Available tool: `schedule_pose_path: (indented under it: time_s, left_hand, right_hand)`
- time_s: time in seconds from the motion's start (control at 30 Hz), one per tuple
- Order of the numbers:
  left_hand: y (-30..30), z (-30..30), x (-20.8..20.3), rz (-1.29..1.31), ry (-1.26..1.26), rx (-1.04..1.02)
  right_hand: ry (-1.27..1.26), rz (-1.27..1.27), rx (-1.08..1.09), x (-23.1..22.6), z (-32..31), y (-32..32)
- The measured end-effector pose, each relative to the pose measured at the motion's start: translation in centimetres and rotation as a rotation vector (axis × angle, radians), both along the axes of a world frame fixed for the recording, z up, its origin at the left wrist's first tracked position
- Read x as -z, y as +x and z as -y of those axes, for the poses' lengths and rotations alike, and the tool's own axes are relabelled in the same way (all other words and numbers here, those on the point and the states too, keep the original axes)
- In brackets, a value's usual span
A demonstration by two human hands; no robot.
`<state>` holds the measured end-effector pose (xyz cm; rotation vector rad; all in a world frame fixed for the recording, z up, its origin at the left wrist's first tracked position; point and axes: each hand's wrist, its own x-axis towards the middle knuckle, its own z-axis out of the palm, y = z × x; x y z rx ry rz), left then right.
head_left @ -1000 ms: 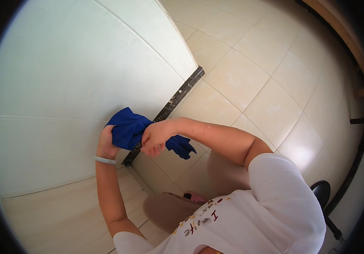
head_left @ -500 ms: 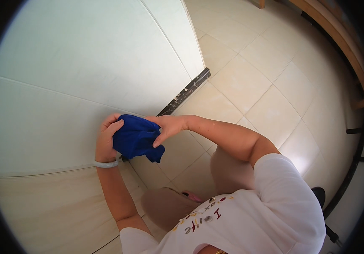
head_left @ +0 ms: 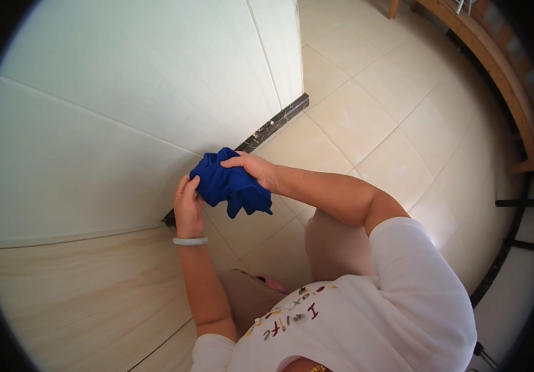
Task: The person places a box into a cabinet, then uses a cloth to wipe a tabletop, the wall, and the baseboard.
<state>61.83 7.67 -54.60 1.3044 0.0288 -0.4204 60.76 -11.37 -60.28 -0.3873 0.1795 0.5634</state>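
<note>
Blue cloth [head_left: 237,191], right hand [head_left: 258,169] gripping, left hand [head_left: 188,209] seemingly half-curled around it.

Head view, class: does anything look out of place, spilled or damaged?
The dark skirting at the wall's foot looks odd: pale patches interrupt its black face, perhaps chips, though I cannot rule out marbling. The blue cloth is crumpled, but the left hand and right hand hold it, so that seems ordinary.

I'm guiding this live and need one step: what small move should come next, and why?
Probably ease the hands slightly apart to spread the blue cloth: it is bunched in folds, with the left hand holding its left edge and the right hand its upper right part.
</note>
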Motion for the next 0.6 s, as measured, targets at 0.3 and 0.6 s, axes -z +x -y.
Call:
schedule_pose_path:
  time_s: [0.3, 0.6]
  left_hand:
    - [1.6, -3.2, 2.0, 0.11, 0.351, -0.443]
    - [3.0, -2.4, 0.9, 0.932, 1.316, -0.429]
  right_hand:
    - [-0.617, -0.127, 1.046, -1.9, 4.2, 4.8]
    - [-1.159, -0.456, 1.208, 7.9, 5.4, 11.8]
